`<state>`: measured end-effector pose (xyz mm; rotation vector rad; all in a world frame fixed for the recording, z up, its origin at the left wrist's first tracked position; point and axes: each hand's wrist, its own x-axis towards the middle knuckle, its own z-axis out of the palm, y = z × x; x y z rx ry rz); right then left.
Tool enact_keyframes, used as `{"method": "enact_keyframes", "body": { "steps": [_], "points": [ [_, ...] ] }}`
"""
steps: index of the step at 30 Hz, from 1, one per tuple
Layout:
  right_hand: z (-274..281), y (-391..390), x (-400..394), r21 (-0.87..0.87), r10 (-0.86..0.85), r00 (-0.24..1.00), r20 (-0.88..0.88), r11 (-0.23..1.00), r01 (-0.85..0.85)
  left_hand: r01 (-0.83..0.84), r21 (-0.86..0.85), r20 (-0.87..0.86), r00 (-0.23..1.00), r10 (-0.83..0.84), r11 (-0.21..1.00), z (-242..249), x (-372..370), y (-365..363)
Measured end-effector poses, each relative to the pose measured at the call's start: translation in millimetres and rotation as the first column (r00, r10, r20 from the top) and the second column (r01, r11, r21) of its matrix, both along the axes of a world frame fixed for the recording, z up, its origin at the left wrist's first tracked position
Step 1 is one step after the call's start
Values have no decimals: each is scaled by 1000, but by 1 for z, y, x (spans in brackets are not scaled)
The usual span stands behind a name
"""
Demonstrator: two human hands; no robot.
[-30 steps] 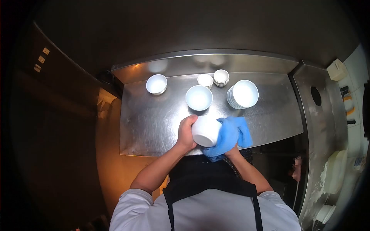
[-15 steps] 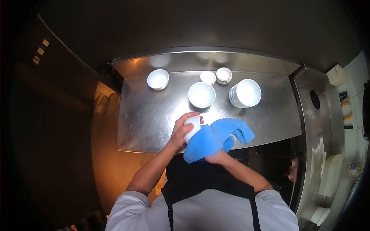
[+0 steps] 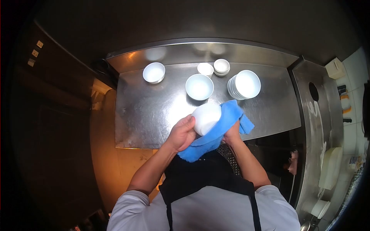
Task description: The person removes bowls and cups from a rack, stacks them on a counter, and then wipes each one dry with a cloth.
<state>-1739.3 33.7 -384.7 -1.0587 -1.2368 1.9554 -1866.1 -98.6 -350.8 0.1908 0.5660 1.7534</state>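
A white bowl (image 3: 207,118) is tilted with its outer side toward me, above the front of the steel counter (image 3: 142,119). My left hand (image 3: 182,134) grips it from the left, thumb along its side. A blue cloth (image 3: 216,134) wraps the bowl's lower right, one end hanging below my left hand. My right hand (image 3: 232,134) is closed on the cloth at the bowl's right; most of its fingers are hidden under the fabric. Just beyond, a larger white bowl (image 3: 199,87) stands upright on the counter.
A stack of white bowls (image 3: 246,85) stands to the right, and a lone white bowl (image 3: 154,72) at the back left. Small bowls (image 3: 205,69) and a short small-bowl stack (image 3: 221,67) sit near the backsplash. A steel ledge with a round hole (image 3: 314,91) runs along the right.
The held bowl has turned so more of its outside shows, and moved slightly up and right. My right hand and the cloth have come up around its right side. The view has shifted slightly.
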Motion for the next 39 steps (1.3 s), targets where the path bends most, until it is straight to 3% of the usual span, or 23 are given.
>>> {"method": "enact_keyframes", "body": {
  "steps": [1,2,4,8,9,10,11,13,14,16,18,19,20,23,24,25,29,31,33,34,36,37,39],
  "points": [
    [-18,5,-3,-68,-115,973,-201,992,103,-33,-3,-50,998,33,999,4,0,0],
    [-19,3,-2,232,-53,989,-138,969,84,-68,-3,-99,993,68,998,7,0,-1],
    [-20,-11,0,734,3,1000,28,678,-22,-122,-42,-260,960,107,992,7,1,-2],
    [-26,-59,-5,826,-23,971,240,529,-192,-255,-193,-693,719,52,948,-25,20,-1],
    [-14,-49,-4,881,-9,958,287,394,-261,-274,-229,-805,593,-23,934,-40,22,-5],
    [0,-38,-2,911,-4,941,338,252,-326,-263,-315,-763,642,-78,912,-13,26,-3],
    [11,-28,1,915,-7,920,391,113,-388,-307,-145,-876,482,22,941,-4,28,-2],
    [15,-7,7,797,204,944,261,507,-329,-288,210,-960,118,252,935,7,27,0],
    [16,8,7,403,281,959,-22,881,-249,-178,253,-963,48,265,951,13,25,-1],
    [15,7,5,63,185,960,-210,982,-176,-156,382,-923,-104,370,911,24,26,8],
    [21,-27,-12,475,137,990,-37,874,-103,-160,466,-866,-287,411,870,21,13,19],
    [22,-37,-14,651,91,995,41,753,-96,-227,421,-897,-251,365,878,21,8,24],
    [21,-41,-14,931,-131,963,236,314,-186,-291,370,-924,-211,318,882,20,3,27],
    [28,-20,2,771,297,951,82,586,-249,-223,304,-951,-130,281,926,23,3,19],
    [34,-5,4,694,296,955,17,684,-224,-154,302,-951,-108,288,941,28,7,16],
    [39,11,6,605,280,958,-54,773,-192,-87,304,-951,-84,297,949,33,11,13],
    [58,20,4,321,51,980,-190,947,13,-23,264,-849,469,243,964,48,18,8],
    [63,17,-4,118,-83,966,-245,986,114,-110,157,-829,526,191,982,32,12,6],
    [65,13,-8,-99,-224,938,-265,974,204,-177,135,-445,868,219,975,25,3,23],
    [49,16,-5,128,-220,953,-211,960,250,-245,127,-452,848,276,961,25,7,25],
    [53,8,-6,584,66,993,-96,812,3,-377,119,-470,793,387,918,35,12,31],
    [55,2,-10,661,168,983,-70,746,-80,-386,167,-570,713,408,907,35,14,32],
    [65,-12,-18,788,364,931,-17,578,-211,-194,28,-316,929,193,981,46,-10,24]
  ]
}}
